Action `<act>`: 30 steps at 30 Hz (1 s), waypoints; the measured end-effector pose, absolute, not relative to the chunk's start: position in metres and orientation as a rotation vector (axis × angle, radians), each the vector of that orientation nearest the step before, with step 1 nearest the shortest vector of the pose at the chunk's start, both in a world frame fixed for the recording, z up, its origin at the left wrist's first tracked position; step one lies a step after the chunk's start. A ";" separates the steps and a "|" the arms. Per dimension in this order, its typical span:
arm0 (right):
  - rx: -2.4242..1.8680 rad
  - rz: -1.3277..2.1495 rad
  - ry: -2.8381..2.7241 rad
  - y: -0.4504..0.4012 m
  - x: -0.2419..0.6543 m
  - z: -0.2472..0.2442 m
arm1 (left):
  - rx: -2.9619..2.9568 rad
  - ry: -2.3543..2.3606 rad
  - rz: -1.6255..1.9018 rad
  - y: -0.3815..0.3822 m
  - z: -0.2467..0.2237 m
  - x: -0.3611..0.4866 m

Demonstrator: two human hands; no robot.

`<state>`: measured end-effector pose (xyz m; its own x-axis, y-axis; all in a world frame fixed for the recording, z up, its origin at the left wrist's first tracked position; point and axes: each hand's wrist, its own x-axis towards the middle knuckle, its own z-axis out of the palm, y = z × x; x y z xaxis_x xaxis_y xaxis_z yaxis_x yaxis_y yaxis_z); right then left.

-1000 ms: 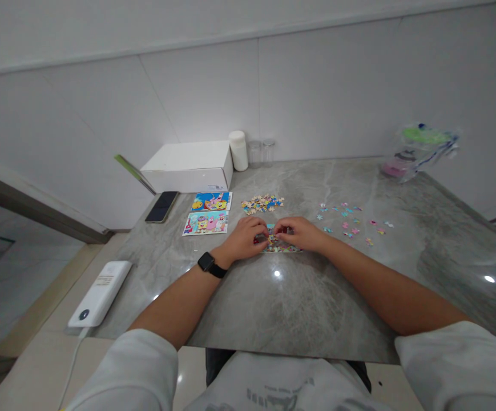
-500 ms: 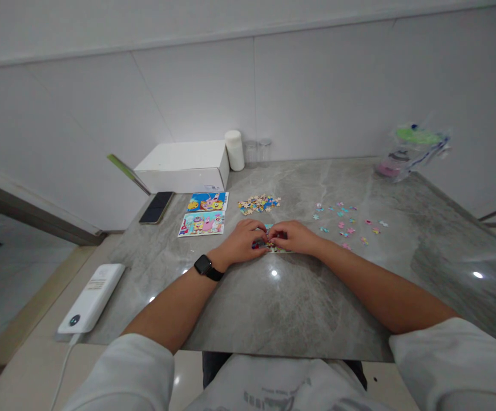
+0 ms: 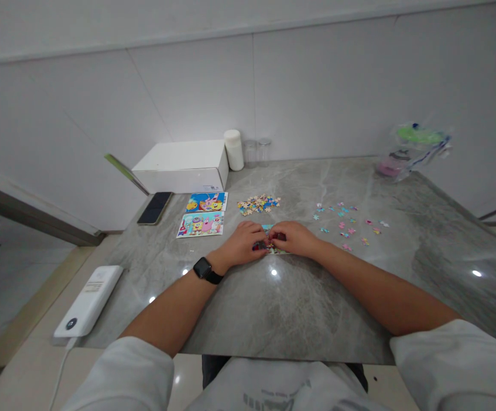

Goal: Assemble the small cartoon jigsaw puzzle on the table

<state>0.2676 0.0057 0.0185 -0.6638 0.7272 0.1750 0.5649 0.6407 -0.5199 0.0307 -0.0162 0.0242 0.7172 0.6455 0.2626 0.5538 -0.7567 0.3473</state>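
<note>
A small colourful puzzle (image 3: 278, 249) lies on the grey table between my hands, mostly covered by them. My left hand (image 3: 248, 242), with a black watch at its wrist, rests on the puzzle's left part, fingers curled. From the right, my right hand (image 3: 294, 237) bends its fingers together over the puzzle; whatever is between the fingertips is too small to make out. Behind the hands sits a pile of puzzle pieces (image 3: 258, 204). Loose pink and blue pieces (image 3: 342, 225) are scattered to the right. Two cartoon picture cards (image 3: 207, 202) (image 3: 200, 224) lie at the left.
A phone (image 3: 155, 208) and a white power bank (image 3: 88, 301) with a cable are on the left. At the back stand a white box (image 3: 179, 165), a white bottle (image 3: 234, 150) and two clear glasses (image 3: 264, 151). A plastic bag (image 3: 412, 151) sits at the back right.
The fingers of my right hand have closed in slightly over the puzzle. My left hand has hardly moved, and the view has shifted a little.
</note>
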 end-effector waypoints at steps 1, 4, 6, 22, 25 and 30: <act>-1.022 0.597 -2.499 0.005 0.267 0.019 | 2.680 0.943 0.538 -0.016 0.024 0.031; -1.003 0.555 -2.519 0.005 0.267 0.019 | 2.675 0.921 0.519 -0.017 0.025 0.031; -0.980 0.511 -2.547 0.006 0.268 0.019 | 2.675 0.911 0.509 -0.017 0.025 0.031; -0.993 0.382 -2.663 0.007 0.270 0.019 | 2.727 0.889 0.479 -0.018 0.028 0.030; -0.990 0.358 -2.649 0.009 0.274 0.022 | 2.726 0.889 0.489 -0.018 0.028 0.030; -1.090 0.329 -2.509 0.021 0.292 0.036 | 2.689 0.893 0.520 -0.019 0.028 0.029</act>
